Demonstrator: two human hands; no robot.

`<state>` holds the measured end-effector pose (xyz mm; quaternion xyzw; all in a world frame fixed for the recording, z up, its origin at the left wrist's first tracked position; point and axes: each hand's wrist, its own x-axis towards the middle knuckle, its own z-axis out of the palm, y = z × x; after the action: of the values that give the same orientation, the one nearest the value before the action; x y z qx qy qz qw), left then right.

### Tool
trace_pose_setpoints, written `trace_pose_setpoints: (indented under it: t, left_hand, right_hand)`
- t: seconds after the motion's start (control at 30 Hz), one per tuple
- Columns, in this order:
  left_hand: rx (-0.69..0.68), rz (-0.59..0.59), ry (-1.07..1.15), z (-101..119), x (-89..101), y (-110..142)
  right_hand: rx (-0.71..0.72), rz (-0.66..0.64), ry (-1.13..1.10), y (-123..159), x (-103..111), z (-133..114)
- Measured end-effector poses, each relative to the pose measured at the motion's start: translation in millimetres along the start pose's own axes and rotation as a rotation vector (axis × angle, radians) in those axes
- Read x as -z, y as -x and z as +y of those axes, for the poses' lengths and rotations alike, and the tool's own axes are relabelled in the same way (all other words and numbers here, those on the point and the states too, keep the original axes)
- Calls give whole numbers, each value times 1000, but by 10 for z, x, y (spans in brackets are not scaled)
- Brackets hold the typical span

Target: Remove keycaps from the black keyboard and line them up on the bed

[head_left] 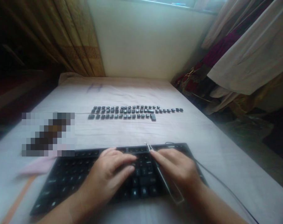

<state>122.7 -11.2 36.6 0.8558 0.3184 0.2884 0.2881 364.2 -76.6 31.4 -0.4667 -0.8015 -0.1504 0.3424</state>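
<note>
A black keyboard (72, 169) lies across the near side of the white-sheeted surface, with keycaps gone from its upper rows and others still in place nearer me. My left hand (111, 171) rests over its middle, thumb and forefinger drawn close together at the key area. Whatever lies between those fingertips is too small and blurred to name. My right hand (180, 166) is closed around metal tweezers (163, 175); their slim tips point away from me, above the keyboard's far edge. Loose black keycaps (125, 111) are laid out in rows beyond the keyboard.
A black cable (225, 185) runs from the keyboard down the right side. On the left are a pixelated dark item (47, 133), a pink cloth (40, 163) and an orange strip (19, 197). Clothes (250, 53) hang at right; a curtain (78, 40) hangs at back left.
</note>
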Motion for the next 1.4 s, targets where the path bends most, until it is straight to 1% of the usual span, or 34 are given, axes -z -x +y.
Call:
trace_pose_setpoints:
  t: [0.07,0.2,0.27,0.33,0.43,0.53,0.6,0.7,0.83,0.93,1.0,1.07,1.1,1.17,1.2,1.23,1.3,1.33,1.4]
  left_hand:
    - [17,7,25,-2,10,0]
    - [36,41,39,-29,3,8]
    - [37,48,40,-45,-4,14]
    - [40,47,39,-56,-8,20]
    - [37,46,32,-52,-9,25]
    - [23,53,36,-31,-6,28]
    - [12,46,42,-16,2,29]
    - [-4,28,50,-5,24,28]
    - [0,22,45,-8,44,23]
    - [4,17,15,-13,47,22]
    - [-15,31,-28,-32,63,23]
    - [-41,62,-100,-78,100,22]
    - [-57,77,-149,-115,126,18]
    - [-94,94,-273,-209,179,5]
    - [-122,99,-341,-261,202,-5]
    - [-141,90,-399,-313,221,-15]
    - [-161,57,-468,-397,241,-36]
    - [-160,36,-478,-426,243,-45]
    - [-136,8,-471,-456,239,-54]
  right_hand:
    - [26,-46,88,-15,-7,27]
    - [29,-129,128,-27,-5,27]
    - [6,-146,117,-27,6,21]
    - [-28,-136,100,-35,22,10]
    - [-74,-78,17,-83,48,-47]
    - [-96,-48,-167,-186,55,-149]
    - [-82,-55,-257,-267,36,-211]
    - [-42,-81,-336,-358,-16,-259]
    - [-43,-110,-382,-398,-66,-288]
    - [-61,-150,-393,-427,-31,-265]
    - [-102,-180,-406,-473,34,-143]
    - [-212,-197,-444,-525,109,116]
    - [-309,-195,-473,-546,140,292]
    - [-558,-163,-496,-561,172,692]
    - [-685,-138,-505,-555,170,892]
    - [-802,-145,-526,-540,155,1075]
    - [-872,-165,-523,-495,92,1359]
    - [-896,-183,-524,-471,48,1453]
    - [-927,-222,-526,-431,-50,1555]
